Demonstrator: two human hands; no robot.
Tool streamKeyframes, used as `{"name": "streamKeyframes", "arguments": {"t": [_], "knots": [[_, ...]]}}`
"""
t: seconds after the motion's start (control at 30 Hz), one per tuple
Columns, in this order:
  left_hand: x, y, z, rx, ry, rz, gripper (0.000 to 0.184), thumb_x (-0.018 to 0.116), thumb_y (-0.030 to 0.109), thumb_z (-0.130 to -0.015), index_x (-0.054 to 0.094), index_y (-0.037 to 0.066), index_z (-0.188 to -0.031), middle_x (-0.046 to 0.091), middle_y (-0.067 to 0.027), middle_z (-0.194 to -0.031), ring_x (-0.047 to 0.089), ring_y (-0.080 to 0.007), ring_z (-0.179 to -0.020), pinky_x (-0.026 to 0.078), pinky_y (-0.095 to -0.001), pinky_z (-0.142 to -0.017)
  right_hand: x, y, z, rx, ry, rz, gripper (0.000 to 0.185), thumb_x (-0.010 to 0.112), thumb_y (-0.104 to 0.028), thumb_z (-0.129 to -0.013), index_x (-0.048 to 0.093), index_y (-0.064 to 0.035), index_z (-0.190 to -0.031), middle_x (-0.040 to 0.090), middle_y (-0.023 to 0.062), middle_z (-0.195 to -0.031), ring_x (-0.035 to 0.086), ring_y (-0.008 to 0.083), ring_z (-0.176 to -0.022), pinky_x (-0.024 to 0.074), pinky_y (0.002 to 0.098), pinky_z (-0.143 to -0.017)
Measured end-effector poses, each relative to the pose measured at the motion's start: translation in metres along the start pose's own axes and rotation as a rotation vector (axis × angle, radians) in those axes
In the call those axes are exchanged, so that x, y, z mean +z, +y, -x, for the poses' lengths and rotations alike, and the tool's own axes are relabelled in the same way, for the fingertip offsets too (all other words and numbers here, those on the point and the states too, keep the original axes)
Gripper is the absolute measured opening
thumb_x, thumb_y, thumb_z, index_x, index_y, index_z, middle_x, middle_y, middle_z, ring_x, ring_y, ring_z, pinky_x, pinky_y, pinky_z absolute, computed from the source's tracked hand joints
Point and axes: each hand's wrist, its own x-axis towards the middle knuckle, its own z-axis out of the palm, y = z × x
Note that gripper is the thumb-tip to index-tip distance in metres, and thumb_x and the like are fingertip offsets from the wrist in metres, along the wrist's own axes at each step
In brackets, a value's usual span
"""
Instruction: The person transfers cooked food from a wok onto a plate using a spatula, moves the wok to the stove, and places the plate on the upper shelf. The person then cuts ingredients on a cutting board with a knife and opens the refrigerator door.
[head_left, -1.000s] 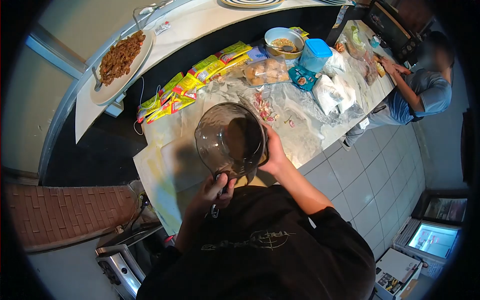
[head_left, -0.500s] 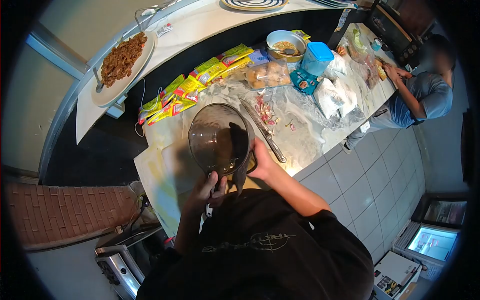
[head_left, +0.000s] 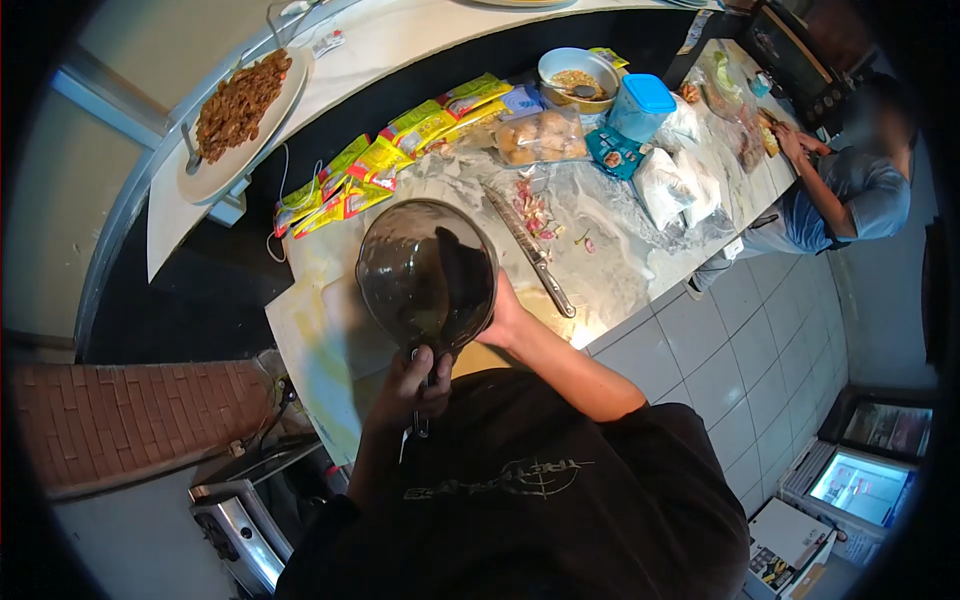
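Observation:
A dark, see-through round bowl (head_left: pixel 400 270) is held over the near part of the counter, its opening facing me. My left hand (head_left: pixel 425 380) is closed at its lower edge, around a slim dark handle (head_left: pixel 421 425) that points toward my body. Whether that handle belongs to the bowl or to a separate utensil I cannot tell. My right hand (head_left: pixel 508 312) grips the bowl's right side, its fingers mostly hidden behind it. Right of the bowl, a kitchen knife (head_left: pixel 535 255) lies on the counter beside reddish peelings (head_left: pixel 535 210).
Yellow sachets (head_left: pixel 380 160), a bag of brown food (head_left: pixel 540 137), a food bowl (head_left: pixel 580 65), a blue-lidded container (head_left: pixel 640 105) and white bags (head_left: pixel 675 188) line the counter. A plate of brown food (head_left: pixel 240 110) stands on the ledge. Another person (head_left: pixel 840 190) works at the far right.
The bowl has shifted slightly left and turned, and both hands have moved with it. A dark hanging shape below its right side no longer shows.

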Motion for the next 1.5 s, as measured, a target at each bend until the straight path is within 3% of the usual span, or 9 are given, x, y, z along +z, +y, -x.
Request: {"name": "streamKeyframes", "arguments": {"t": [0.4, 0.53, 0.8, 0.9, 1.0, 1.13, 1.2, 1.33, 1.5], "knots": [[-0.019, 0.001, -0.002, -0.083, 0.263, -0.042, 0.035, 0.045, 0.041, -0.096, 0.046, 0.009, -0.082, 0.035, 0.0029, -0.053, 0.029, -0.0047, -0.037, 0.024, -0.0215, -0.033, -0.012, -0.038, 0.06, -0.148, 0.23, 0.191, 0.034, 0.045, -0.029, -0.096, 0.056, -0.0033, -0.114, 0.065, 0.0117, -0.106, 0.064, 0.023, -0.094, 0.0521, 0.0367, -0.086], [-0.035, -0.004, 0.002, -0.068, 0.294, -0.005, 0.035, 0.046, 0.041, -0.095, 0.046, 0.009, -0.082, 0.034, 0.0028, -0.052, 0.027, -0.004, -0.036, 0.023, -0.021, -0.032, 0.019, -0.082, 0.096, -0.732, 0.506, 0.558, 0.039, 0.046, -0.032, -0.095, 0.052, -0.0032, -0.12, 0.06, 0.0129, -0.115, 0.06, 0.022, -0.102, 0.0486, 0.0366, -0.092], [-0.043, 0.0, 0.007, -0.047, 0.317, -0.045, 0.035, 0.043, 0.042, -0.096, 0.046, 0.011, -0.082, 0.032, 0.0045, -0.053, 0.024, -0.0034, -0.036, 0.02, -0.0209, -0.033, 0.011, -0.183, 0.144, -1.071, 0.527, 0.854, 0.049, 0.047, -0.04, -0.094, 0.051, -0.0008, -0.123, 0.06, 0.0123, -0.115, 0.058, 0.0253, -0.106, 0.0434, 0.0352, -0.096], [-0.054, 0.0, 0.011, -0.029, 0.39, -0.006, 0.035, 0.043, 0.042, -0.097, 0.046, 0.011, -0.083, 0.033, 0.0048, -0.054, 0.025, -0.0032, -0.036, 0.021, -0.0207, -0.034, -0.017, -0.195, 0.139, -1.136, 1.151, 1.859, 0.059, 0.051, -0.043, -0.092, 0.045, 0.0036, -0.127, 0.056, 0.0241, -0.118, 0.052, 0.0344, -0.113, 0.0382, 0.0395, -0.098], [-0.058, 0.006, 0.016, 0.041, 0.426, -0.063, 0.036, 0.043, 0.043, -0.096, 0.046, 0.01, -0.083, 0.034, 0.0045, -0.054, 0.027, -0.0034, -0.036, 0.023, -0.021, -0.034, -0.02, -0.164, 0.133, -1.383, 1.003, 2.459, 0.054, 0.066, -0.029, -0.083, 0.047, -0.0006, -0.125, 0.051, 0.0246, -0.115, 0.049, 0.041, -0.109, 0.0401, 0.0433, -0.092], [-0.078, -0.008, 0.019, 0.064, 0.491, -0.1, 0.038, 0.043, 0.045, -0.096, 0.049, 0.009, -0.085, 0.038, 0.0029, -0.054, 0.033, -0.0056, -0.036, 0.029, -0.0219, -0.035, -0.046, -0.113, 0.112, -0.855, 0.774, 2.264, 0.042, 0.068, -0.027, -0.08, 0.051, -0.0014, -0.108, 0.054, 0.02, -0.103, 0.055, 0.0387, -0.091, 0.0458, 0.0431, -0.078], [-0.089, -0.018, 0.014, 0.033, 0.511, -0.121, 0.039, 0.043, 0.045, -0.096, 0.05, 0.008, -0.086, 0.04, 0.0021, -0.054, 0.035, -0.0067, -0.037, 0.031, -0.0228, -0.036, -0.056, -0.078, 0.099, -0.676, 0.856, 2.424, 0.04, 0.068, -0.025, -0.08, 0.051, -0.0001, -0.106, 0.055, 0.0179, -0.099, 0.056, 0.0377, -0.088, 0.0482, 0.0426, -0.074], [-0.099, -0.036, 0.012, -0.027, 0.567, -0.151, 0.042, 0.042, 0.047, -0.096, 0.051, 0.006, -0.087, 0.044, 0.0, -0.055, 0.041, -0.0098, -0.039, 0.036, -0.0251, -0.038, -0.09, -0.057, 0.079, -0.568, 0.939, 2.58, 0.036, 0.065, -0.021, -0.081, 0.05, 0.0014, -0.104, 0.054, 0.0175, -0.096, 0.057, 0.0378, -0.088, 0.0491, 0.0438, -0.072], [-0.112, -0.048, 0.009, -0.065, 0.55, -0.186, 0.045, 0.042, 0.048, -0.096, 0.053, 0.006, -0.085, 0.045, -0.0003, -0.057, 0.046, -0.011, -0.042, 0.039, -0.0257, -0.04, -0.118, -0.064, 0.072, -0.729, 0.955, 2.615, 0.022, 0.054, 0.0, -0.081, 0.046, 0.0044, -0.101, 0.051, 0.0216, -0.093, 0.056, 0.0404, -0.085, 0.0487, 0.0466, -0.069]]}}
